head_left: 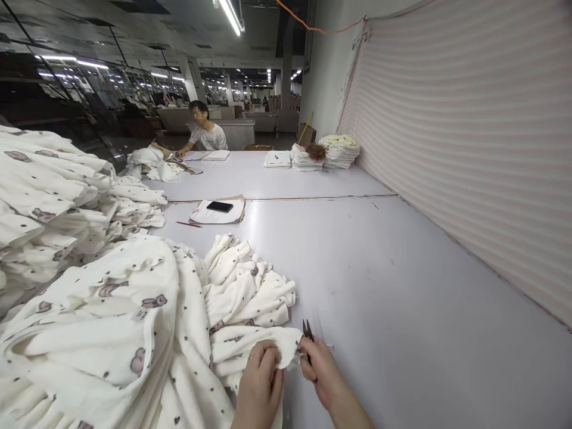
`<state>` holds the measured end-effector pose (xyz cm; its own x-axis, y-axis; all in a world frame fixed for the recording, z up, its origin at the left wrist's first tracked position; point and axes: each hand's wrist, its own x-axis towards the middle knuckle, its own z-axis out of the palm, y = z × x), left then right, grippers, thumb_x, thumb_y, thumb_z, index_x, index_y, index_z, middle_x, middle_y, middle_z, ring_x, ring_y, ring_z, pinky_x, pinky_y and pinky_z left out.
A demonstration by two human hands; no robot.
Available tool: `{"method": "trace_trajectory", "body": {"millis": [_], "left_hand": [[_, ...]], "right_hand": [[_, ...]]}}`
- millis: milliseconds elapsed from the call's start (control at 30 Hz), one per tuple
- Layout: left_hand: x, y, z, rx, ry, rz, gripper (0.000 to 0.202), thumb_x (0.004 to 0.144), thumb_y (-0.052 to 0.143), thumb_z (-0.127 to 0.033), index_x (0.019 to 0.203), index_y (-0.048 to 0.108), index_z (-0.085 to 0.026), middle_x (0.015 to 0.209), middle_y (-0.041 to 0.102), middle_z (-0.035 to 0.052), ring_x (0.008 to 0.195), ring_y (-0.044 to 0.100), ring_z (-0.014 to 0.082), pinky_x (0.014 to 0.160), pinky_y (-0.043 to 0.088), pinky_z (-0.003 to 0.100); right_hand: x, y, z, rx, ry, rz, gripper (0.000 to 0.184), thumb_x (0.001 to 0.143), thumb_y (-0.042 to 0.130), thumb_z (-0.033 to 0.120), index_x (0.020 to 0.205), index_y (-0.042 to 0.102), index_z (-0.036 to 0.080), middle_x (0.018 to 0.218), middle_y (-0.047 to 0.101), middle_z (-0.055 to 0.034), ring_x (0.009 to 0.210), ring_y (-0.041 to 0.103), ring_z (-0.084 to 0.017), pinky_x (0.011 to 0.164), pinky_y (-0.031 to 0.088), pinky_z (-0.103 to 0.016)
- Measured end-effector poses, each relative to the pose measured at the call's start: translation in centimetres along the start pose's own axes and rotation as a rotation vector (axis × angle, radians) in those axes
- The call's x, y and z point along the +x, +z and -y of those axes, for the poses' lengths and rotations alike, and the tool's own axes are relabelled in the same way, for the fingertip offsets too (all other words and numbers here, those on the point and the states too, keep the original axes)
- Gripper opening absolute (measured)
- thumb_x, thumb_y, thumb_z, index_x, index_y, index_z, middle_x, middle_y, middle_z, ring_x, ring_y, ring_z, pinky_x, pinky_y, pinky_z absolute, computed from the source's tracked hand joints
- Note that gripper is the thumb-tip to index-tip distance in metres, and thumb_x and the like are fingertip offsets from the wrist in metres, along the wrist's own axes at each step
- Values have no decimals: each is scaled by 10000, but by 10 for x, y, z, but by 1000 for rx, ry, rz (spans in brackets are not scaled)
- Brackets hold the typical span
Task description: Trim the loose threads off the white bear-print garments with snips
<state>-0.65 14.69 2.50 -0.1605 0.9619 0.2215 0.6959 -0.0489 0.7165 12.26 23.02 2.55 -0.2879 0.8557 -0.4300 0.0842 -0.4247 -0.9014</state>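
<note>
My left hand [260, 384] is closed on the edge of a white garment [241, 348] printed with dots and small animal figures. Close beside it, my right hand [320, 369] grips dark thread snips [307, 331], whose two pointed blades stick up past the fingers, slightly apart. The right fingers also touch the garment's end. A larger garment of the same cloth [111, 333] lies spread out on the left, with a small label [141, 314] at its neck edge. More bunched pieces [245, 280] lie just beyond my hands.
A tall heap of the same cloth [40, 202] rises at the left. On the pale table [402, 286] are papers [201, 213], a black phone [219, 206] and a red pen [189, 224]. Folded stacks [342, 152] stand by the striped curtain [469, 131]. A person [210, 134] sits at the far end.
</note>
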Motion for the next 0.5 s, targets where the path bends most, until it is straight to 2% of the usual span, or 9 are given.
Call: {"method": "trace_trajectory", "body": {"millis": [67,133,200,300,400,500], "left_hand": [[8,-7,-1,-25,19,3,175,858,346,-96,847,475,-214,927,539,78,867,570,212,757,491,338],[12,-13,-1,-37,36,12,168,864,349,-100,846,470,-216,911,547,72,839,569,204,729,491,317],[13,-18,-1,-43,45,17,171,867,356,-96,859,479,-215,943,562,76,873,571,204,745,488,311],[12,-20,-1,-33,81,13,190,854,371,-64,875,488,-213,981,577,77,932,572,203,791,481,311],[12,-21,-1,-5,150,11,227,822,373,-18,866,482,-212,967,582,65,908,575,193,777,479,298],[15,-22,-1,4,175,8,252,803,370,8,856,477,-213,953,587,56,886,575,189,765,475,294]], "right_hand": [[-10,-10,9,-71,-108,-91,157,713,630,342,757,581,199,761,545,17,650,519,-116,585,408,-201],[-24,-20,18,-184,-215,-128,207,687,687,302,875,644,226,961,579,-6,883,556,-163,738,415,-217],[-37,-26,28,-378,-302,-89,211,761,645,308,963,669,253,984,606,-13,876,581,-178,741,418,-236],[-50,-27,40,-648,-367,42,187,856,557,302,984,690,270,870,669,-5,789,620,-179,703,434,-245],[-51,-22,47,-737,-366,116,189,861,555,275,949,721,300,831,701,14,762,638,-175,695,438,-239],[-49,-17,51,-815,-370,110,198,855,560,275,951,728,315,816,706,21,737,641,-175,670,432,-237]]}}
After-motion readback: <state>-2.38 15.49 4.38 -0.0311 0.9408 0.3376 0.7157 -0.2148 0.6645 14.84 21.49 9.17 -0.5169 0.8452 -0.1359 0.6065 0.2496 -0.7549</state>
